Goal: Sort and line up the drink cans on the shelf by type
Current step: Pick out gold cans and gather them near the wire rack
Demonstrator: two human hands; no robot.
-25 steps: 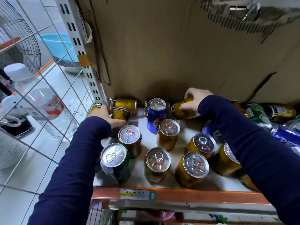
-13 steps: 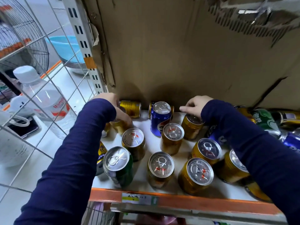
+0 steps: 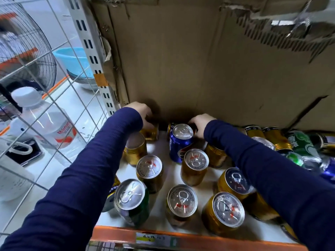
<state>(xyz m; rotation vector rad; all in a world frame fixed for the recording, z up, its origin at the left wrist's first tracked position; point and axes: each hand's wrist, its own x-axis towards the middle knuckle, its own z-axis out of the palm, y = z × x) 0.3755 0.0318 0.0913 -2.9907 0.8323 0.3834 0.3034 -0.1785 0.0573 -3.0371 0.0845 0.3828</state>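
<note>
Both hands are now being pushed to the far back of the shelf (image 3: 181, 232), deeper than a moment ago, and the gold can stood up on the right half a second back is being left standing under the right sleeve; the toppled cans against the cardboard are being cleared next, it seems. On the left, the left hand (image 3: 143, 113) is being curled down over a lying gold can (image 3: 151, 133), fingers bent around it; how tightly cannot be told. Centre, the blue can (image 3: 180, 142) is being left upright. Just right of it, the right hand (image 3: 201, 124) is being closed over another lying can (image 3: 170, 127), mostly hidden.
</note>
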